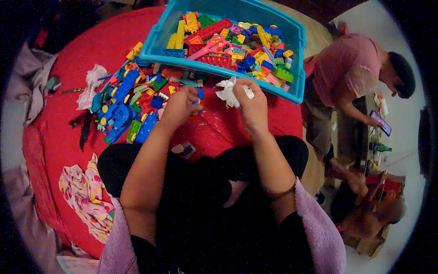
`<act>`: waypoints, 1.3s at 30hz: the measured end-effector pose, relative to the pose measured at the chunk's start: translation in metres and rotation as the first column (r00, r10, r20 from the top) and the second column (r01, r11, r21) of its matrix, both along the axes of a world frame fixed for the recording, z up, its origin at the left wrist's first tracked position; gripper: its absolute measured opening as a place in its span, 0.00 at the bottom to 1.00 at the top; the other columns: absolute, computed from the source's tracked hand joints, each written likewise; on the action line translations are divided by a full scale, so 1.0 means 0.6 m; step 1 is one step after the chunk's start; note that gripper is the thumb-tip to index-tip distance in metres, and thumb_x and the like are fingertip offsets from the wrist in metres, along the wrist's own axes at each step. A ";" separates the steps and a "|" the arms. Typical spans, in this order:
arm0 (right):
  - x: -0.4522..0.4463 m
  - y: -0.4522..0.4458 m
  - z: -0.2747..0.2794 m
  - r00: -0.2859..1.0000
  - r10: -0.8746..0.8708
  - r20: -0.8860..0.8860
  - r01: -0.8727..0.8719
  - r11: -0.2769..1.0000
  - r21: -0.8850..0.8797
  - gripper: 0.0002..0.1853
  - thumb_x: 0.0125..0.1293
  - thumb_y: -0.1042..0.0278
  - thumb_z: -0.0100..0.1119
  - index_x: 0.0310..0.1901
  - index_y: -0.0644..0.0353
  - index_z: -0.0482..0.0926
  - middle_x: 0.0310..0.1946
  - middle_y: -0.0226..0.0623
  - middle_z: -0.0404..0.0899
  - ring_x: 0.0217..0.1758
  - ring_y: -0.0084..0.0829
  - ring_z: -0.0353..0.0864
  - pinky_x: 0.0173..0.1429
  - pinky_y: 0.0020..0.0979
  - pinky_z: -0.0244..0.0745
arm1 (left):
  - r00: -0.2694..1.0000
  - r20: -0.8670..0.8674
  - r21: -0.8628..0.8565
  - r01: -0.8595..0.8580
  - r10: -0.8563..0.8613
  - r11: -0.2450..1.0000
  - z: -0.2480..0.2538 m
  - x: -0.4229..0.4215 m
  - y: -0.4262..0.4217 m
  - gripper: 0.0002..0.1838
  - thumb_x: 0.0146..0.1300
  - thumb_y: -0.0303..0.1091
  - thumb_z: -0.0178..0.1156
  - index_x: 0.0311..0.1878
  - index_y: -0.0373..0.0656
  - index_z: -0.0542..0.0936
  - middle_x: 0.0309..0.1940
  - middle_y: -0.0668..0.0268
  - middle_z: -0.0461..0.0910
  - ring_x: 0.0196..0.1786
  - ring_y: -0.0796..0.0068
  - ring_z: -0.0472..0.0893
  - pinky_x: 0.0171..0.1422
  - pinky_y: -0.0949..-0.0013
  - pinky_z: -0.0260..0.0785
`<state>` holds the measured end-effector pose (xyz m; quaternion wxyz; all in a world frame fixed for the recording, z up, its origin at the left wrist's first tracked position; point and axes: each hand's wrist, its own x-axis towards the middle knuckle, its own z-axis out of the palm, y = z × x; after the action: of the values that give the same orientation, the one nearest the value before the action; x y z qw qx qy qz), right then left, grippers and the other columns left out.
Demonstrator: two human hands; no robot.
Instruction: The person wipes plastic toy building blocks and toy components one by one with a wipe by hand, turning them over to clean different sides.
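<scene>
My right hand (253,106) grips a crumpled white tissue (228,93) between thumb and fingers, just in front of the blue bin (219,68). To its left, my left hand (181,106) hovers over the red cloth with its fingers curled inward; what they hold, if anything, cannot be made out. A small blue brick (200,93) shows right by the left fingertips, and I cannot tell whether they touch it. Beside and behind this hand lies a loose heap of toy bricks (137,98) in many colours. Tiny white bits are scattered on the cloth between my hands.
Toy bricks and pink scissors (212,47) fill the bin. A patterned cloth (86,194) and a crumpled pale pink cloth (92,84) lie on the red sheet (50,137). At right, one person (349,68) bends over a phone (381,123); another person (369,214) sits low down.
</scene>
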<state>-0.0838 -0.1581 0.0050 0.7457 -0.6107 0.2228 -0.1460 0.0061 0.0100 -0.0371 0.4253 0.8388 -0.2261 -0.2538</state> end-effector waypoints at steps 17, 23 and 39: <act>-0.002 0.048 -0.006 0.974 0.070 0.216 0.096 0.736 -0.671 0.08 0.47 0.77 0.59 0.32 0.62 0.74 0.33 0.40 0.73 0.38 0.38 0.74 0.44 0.32 0.70 | 0.796 -0.606 -0.476 -0.368 0.006 0.799 0.058 -0.036 -0.031 0.15 0.61 0.34 0.54 0.48 0.36 0.73 0.40 0.65 0.77 0.39 0.78 0.77 0.45 0.76 0.70; 0.001 0.035 -0.016 0.988 -0.012 0.152 0.096 0.827 -0.555 0.07 0.50 0.76 0.57 0.33 0.63 0.76 0.34 0.40 0.74 0.39 0.36 0.75 0.45 0.31 0.70 | 0.754 -0.650 -0.559 -0.389 -0.096 0.733 0.069 -0.035 -0.029 0.17 0.61 0.30 0.53 0.53 0.36 0.71 0.44 0.63 0.76 0.43 0.77 0.76 0.47 0.76 0.70; -0.002 0.041 0.005 0.945 0.239 0.224 0.040 0.595 -0.803 0.08 0.48 0.78 0.57 0.33 0.61 0.77 0.33 0.43 0.72 0.37 0.43 0.74 0.41 0.35 0.71 | 0.694 -0.713 -0.570 -0.492 -0.099 0.659 0.058 -0.036 -0.027 0.18 0.60 0.26 0.52 0.54 0.33 0.69 0.42 0.61 0.76 0.39 0.79 0.77 0.41 0.79 0.69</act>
<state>-0.0850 -0.1336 0.0082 0.4258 -0.8598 -0.0202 -0.2813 -0.0152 -0.0062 -0.0022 0.7997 0.4604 -0.0306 -0.3841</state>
